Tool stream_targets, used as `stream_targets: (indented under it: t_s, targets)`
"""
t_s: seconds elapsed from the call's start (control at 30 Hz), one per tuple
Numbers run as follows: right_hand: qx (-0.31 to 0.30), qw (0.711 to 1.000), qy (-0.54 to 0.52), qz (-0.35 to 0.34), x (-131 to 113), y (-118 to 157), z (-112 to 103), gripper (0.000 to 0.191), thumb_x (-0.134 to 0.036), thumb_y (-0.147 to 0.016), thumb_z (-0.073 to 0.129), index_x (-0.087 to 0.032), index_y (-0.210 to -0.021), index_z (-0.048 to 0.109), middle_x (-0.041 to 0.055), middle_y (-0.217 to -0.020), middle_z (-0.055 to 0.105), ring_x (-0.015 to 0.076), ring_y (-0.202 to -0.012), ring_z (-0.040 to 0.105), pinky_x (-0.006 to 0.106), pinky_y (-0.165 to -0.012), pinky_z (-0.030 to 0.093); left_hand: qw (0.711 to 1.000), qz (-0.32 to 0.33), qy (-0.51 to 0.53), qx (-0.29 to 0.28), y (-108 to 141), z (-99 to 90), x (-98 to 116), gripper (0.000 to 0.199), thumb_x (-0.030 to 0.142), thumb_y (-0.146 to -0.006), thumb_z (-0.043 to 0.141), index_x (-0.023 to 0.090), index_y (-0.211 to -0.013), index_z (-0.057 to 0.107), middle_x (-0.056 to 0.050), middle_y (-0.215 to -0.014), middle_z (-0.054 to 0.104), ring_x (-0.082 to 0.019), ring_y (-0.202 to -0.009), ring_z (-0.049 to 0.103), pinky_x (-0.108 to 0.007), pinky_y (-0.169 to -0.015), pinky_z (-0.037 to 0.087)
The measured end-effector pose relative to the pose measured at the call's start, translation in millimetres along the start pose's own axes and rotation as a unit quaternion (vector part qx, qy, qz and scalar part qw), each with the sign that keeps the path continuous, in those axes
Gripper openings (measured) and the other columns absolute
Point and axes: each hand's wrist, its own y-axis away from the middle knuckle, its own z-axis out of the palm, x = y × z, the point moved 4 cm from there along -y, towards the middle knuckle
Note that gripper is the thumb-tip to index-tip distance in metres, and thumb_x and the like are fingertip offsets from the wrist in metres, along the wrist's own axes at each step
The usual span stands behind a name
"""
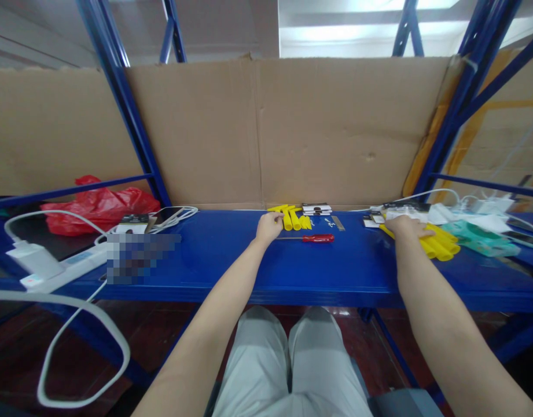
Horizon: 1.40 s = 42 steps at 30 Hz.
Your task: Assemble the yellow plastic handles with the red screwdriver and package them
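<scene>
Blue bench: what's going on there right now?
A person sits at the blue bench with both hands on or near yellow pieces. The left hand is at the yellow tubes near the back edge, beside a red-handled screwdriver lying flat. The right hand reaches over another group of yellow tubes, next to a green plastic bag. Whether either hand has a firm grip is too small to tell.

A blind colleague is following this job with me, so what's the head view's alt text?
Two bare hands are over a blue bench: the right hand at yellow tubes, the left hand by other yellow pieces. A red screwdriver lies between them, nearer the left.
</scene>
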Motion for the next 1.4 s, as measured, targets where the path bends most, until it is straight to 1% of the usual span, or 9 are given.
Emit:
stream_targets:
  t_s: [0.2,0.37,0.57,0.77,0.9,1.03,1.17,1.3,1.4]
  targets:
    - [0.0,1.0,0.013,-0.026,0,6,-2,0.057,-0.041,-0.07,0.063,-0.014,-0.121,0.061,0.0309,-0.136,0.043,0.0481,-0.131,0.028,0.067,-0.09,0.032,1.0,0.002,0.002,-0.004,0,-0.2,1,0.03,0.008,-0.081,0.052,0.019,-0.095,0.077,-0.005,-0.102,0.075,-0.018,-0.102,0.067,-0.029,-0.097,0.048]
    - [-0.022,0.996,0.083,-0.039,-5,21,-7,0.06,-0.032,-0.073,0.062,-0.008,-0.128,0.057,0.0315,-0.14,0.038,0.0438,-0.13,0.032,0.059,-0.092,0.036,1.0,0.008,0.0,-0.003,1,-1.1,3,0.03,0.008,-0.081,0.052,0.016,-0.096,0.076,-0.007,-0.102,0.074,-0.019,-0.101,0.068,-0.029,-0.096,0.049]
    - [0.08,0.988,0.014,-0.134,-18,28,-14,0.048,-0.017,-0.072,0.061,0.002,-0.116,0.063,0.0381,-0.132,0.041,0.0457,-0.127,0.031,0.057,-0.093,0.033,1.0,0.01,0.004,0.003,1,-1.0,3,0.031,0.007,-0.081,0.051,0.017,-0.096,0.076,-0.006,-0.101,0.075,-0.019,-0.098,0.068,-0.029,-0.094,0.05]
    - [0.18,0.964,-0.065,-0.186,-27,37,-26,0.046,-0.017,-0.077,0.049,-0.006,-0.12,0.059,0.0291,-0.141,0.034,0.0413,-0.129,0.028,0.063,-0.094,0.031,1.0,0.005,0.013,0.001,1,0.4,1,0.031,0.008,-0.081,0.051,0.018,-0.096,0.076,-0.005,-0.102,0.075,-0.018,-0.097,0.069,-0.029,-0.095,0.05]
    - [0.215,0.938,-0.1,-0.254,-41,55,-38,0.05,-0.019,-0.078,0.046,-0.01,-0.127,0.052,0.0254,-0.145,0.029,0.0401,-0.132,0.024,0.067,-0.095,0.028,1.0,0.003,0.022,0.001,1,1.1,1,0.032,0.009,-0.081,0.051,0.02,-0.096,0.076,-0.004,-0.102,0.075,-0.018,-0.098,0.068,-0.03,-0.096,0.049]
    - [0.21,0.918,-0.096,-0.321,-60,76,-45,0.046,-0.02,-0.081,0.044,-0.008,-0.124,0.054,0.0274,-0.137,0.037,0.041,-0.131,0.026,0.068,-0.094,0.027,1.0,0.006,0.021,0.006,1,0.7,3,0.031,0.008,-0.082,0.05,0.018,-0.095,0.076,-0.005,-0.102,0.075,-0.018,-0.098,0.068,-0.03,-0.095,0.05]
    - [0.17,0.905,-0.057,-0.386,-78,98,-43,0.038,-0.02,-0.085,0.04,-0.008,-0.116,0.059,0.0266,-0.12,0.051,0.0392,-0.122,0.037,0.063,-0.096,0.03,0.999,0.01,0.034,0.014,0,1.6,5,0.03,0.01,-0.084,0.05,0.017,-0.099,0.075,-0.006,-0.105,0.074,-0.018,-0.097,0.068,-0.03,-0.094,0.05]
    - [0.123,0.885,-0.041,-0.447,-92,124,-37,0.04,-0.017,-0.087,0.037,-0.011,-0.121,0.056,0.0236,-0.124,0.05,0.0363,-0.115,0.045,0.052,-0.092,0.04,0.997,0.024,0.063,0.038,-1,1.9,6,0.032,0.013,-0.084,0.053,0.015,-0.113,0.067,-0.009,-0.112,0.07,-0.016,-0.091,0.068,-0.03,-0.091,0.051]
    - [0.096,0.856,-0.034,-0.507,-100,146,-29,0.046,-0.014,-0.086,0.035,-0.013,-0.129,0.051,0.0208,-0.126,0.049,0.0337,-0.11,0.05,0.046,-0.089,0.044,0.992,0.062,0.094,0.064,1,-1.6,11,0.043,0.018,-0.085,0.055,0.016,-0.128,0.055,-0.012,-0.127,0.061,-0.018,-0.099,0.066,-0.033,-0.094,0.049]
